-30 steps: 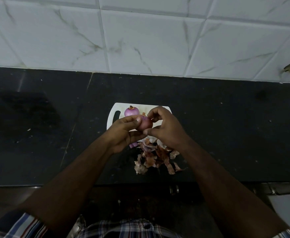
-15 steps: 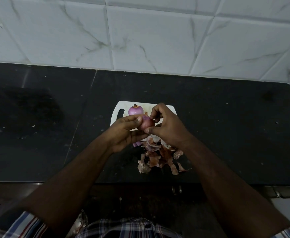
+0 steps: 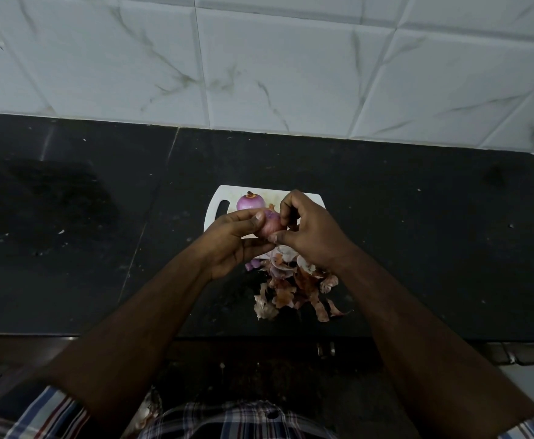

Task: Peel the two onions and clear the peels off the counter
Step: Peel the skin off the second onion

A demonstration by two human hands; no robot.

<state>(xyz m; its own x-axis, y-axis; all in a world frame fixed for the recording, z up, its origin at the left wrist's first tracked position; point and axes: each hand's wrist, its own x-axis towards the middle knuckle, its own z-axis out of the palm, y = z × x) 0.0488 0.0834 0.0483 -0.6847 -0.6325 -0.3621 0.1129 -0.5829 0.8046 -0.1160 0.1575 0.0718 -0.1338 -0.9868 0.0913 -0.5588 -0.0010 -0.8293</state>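
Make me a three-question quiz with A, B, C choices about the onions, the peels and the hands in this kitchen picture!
1. Where does the onion that nobody holds sit?
A. on the white cutting board
B. on the floor
C. in a bowl

2. What colour is the counter?
A. white
B. black
C. green

3. What are the hands doing?
A. both lie flat on the counter
B. both hold a second onion
C. one holds a knife

Answers:
1 A, it rests at the board's far end.
2 B, dark under the brown peels.
3 B, the left hand and right hand grip it between them.
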